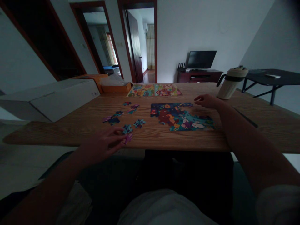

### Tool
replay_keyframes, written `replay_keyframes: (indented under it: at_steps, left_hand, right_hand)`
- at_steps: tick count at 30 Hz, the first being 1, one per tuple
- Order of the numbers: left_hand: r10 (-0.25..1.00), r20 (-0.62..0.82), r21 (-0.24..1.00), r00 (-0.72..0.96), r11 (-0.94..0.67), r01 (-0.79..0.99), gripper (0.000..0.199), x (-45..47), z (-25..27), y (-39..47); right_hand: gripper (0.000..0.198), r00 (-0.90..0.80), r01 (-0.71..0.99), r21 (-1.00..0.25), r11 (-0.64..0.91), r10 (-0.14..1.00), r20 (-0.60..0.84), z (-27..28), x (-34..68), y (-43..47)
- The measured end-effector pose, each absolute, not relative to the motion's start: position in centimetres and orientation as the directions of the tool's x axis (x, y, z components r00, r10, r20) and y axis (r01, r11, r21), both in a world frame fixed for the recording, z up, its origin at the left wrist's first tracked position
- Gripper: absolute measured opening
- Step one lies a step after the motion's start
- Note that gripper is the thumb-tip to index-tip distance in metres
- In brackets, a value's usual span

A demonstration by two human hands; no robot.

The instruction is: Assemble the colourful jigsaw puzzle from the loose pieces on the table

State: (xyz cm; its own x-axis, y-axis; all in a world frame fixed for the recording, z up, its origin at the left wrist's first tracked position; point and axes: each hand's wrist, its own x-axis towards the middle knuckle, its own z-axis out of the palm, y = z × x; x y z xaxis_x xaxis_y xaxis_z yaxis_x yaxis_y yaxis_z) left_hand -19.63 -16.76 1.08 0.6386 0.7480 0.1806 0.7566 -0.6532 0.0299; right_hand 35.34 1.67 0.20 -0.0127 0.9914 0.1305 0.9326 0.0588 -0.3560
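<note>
Multicoloured animal-printed flat jigsaw, partly joined, lies at one o'clock on the brown wood-grain desk. My left hand touches a purple knobbed piece; my right hand hovers at the jigsaw's two o'clock corner. I can't tell either hand's finger closure. Seemingly I'm choosing pieces; next calls for edge-matching.

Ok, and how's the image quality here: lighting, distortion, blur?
Head view: dim overall, brighter through the right-hand doorway; wide-angle stretch, a door frame leaning; darkening at the upper-right corner; left hand and right hand in shade; fine detail on the loose puzzle pieces soft.

Matt puzzle, wood-grained tabletop
</note>
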Motion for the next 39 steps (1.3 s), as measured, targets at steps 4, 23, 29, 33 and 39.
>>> replay_keyframes:
  at_steps: [4, 23, 29, 33, 39]
  left_hand:
    - [0.709, 0.238, 0.032, 0.664, -0.689, 0.724, 0.034, -20.0, 0.4, -17.1]
    - [0.392, 0.555, -0.324, 0.734, -0.711, 0.625, 0.028, -0.7, 6.1, -7.1]
    - [0.444, 0.487, -0.213, 0.752, -0.775, 0.595, 0.038, 2.3, 2.6, -3.5]
    - [0.604, 0.455, 0.012, 0.654, -0.739, 0.674, 0.037, 0.2, 1.3, -2.2]
    - [0.705, 0.384, 0.101, 0.596, -0.674, 0.732, 0.037, -0.4, 2.0, -2.0]
  right_hand:
    - [0.033, -0.013, 0.939, -0.339, 0.054, 0.992, 0.124, 0.2, 35.4, 1.7]
    - [0.045, -0.427, 0.589, -0.760, 0.275, 0.904, -0.004, 7.2, 24.6, -4.9]
    - [0.046, -0.262, 0.666, -0.705, 0.245, 0.961, 0.087, 3.6, 28.8, -2.6]
    - [0.045, -0.149, 0.804, -0.584, 0.112, 0.989, -0.015, 1.0, 32.9, -1.8]
    - [0.046, -0.070, 0.928, -0.368, 0.057, 0.997, -0.021, -0.4, 34.0, -1.2]
